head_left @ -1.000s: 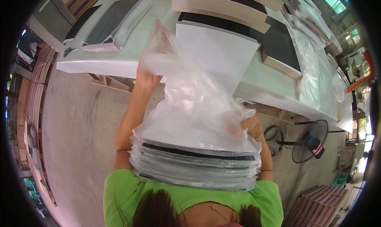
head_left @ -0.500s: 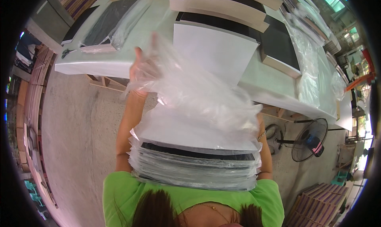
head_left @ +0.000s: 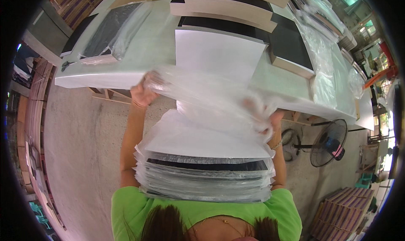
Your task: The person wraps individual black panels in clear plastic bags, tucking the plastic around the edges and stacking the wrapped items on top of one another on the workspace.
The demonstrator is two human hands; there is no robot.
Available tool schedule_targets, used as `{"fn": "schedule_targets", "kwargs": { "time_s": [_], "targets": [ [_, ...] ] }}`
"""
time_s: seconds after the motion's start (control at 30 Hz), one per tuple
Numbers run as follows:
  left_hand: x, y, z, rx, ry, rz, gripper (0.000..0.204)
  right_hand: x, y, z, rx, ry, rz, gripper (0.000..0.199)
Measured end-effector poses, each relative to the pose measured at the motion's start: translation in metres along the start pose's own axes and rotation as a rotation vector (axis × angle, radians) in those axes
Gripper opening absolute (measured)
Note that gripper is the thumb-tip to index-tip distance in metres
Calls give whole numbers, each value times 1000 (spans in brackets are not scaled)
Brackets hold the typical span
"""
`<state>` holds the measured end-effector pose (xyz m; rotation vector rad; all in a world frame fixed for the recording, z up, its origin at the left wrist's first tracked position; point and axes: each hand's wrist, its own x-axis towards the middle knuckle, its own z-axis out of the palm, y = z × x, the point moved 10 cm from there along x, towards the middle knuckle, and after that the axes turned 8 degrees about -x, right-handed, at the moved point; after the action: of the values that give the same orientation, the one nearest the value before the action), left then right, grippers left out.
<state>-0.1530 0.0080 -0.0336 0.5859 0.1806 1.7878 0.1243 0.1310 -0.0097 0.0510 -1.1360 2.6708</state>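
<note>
A clear plastic bag (head_left: 206, 91) is stretched between my hands above a stack of bagged black and white boards (head_left: 206, 177) close to my chest. My left hand (head_left: 144, 91) is closed on the bag's left end. My right hand (head_left: 275, 118) is at its right end, its fingers partly blurred behind the film and seemingly closed on it. Under the bag, a white sheet-like surface (head_left: 202, 140) tops the stack. Just beyond, a white board (head_left: 217, 51) leans out from a pile of black-topped boards (head_left: 223, 24) on the table.
The pale-covered table (head_left: 160, 38) holds a plastic-wrapped dark board (head_left: 112, 30), scissors (head_left: 67, 65), another black-topped stack (head_left: 293, 47) and loose plastic film (head_left: 327, 76). A floor fan (head_left: 329, 143) stands to the right. Striped bundles (head_left: 344, 213) sit at the lower right.
My left hand has come down and closed from spread fingers inside the film. The bag has lowered and pulled taut sideways. My right fingers now show through it.
</note>
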Motion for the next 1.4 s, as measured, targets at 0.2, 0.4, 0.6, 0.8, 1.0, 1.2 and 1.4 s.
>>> {"fn": "schedule_targets", "kwargs": {
  "time_s": [0.2,0.4,0.6,0.8,1.0,1.2,1.4],
  "targets": [
    [52,25,53,686,332,1,16,-41,-17,-77,-442,317,191,51],
    [84,43,65,1480,464,379,37,11,-130,-81,-965,853,-236,27],
    [91,26,107,2113,407,621,69,31,-152,-10,-1629,1032,-794,46],
    [58,31,124,1849,373,676,66,40,-150,-5,-1733,851,-718,55],
    [45,39,94,986,356,364,57,30,-128,-44,-627,751,-453,43],
    [24,-3,67,290,390,35,55,3,-65,-79,-380,679,-237,27],
    [-54,-44,-61,423,559,-207,29,-65,34,-133,-442,818,203,19]
  ]
}}
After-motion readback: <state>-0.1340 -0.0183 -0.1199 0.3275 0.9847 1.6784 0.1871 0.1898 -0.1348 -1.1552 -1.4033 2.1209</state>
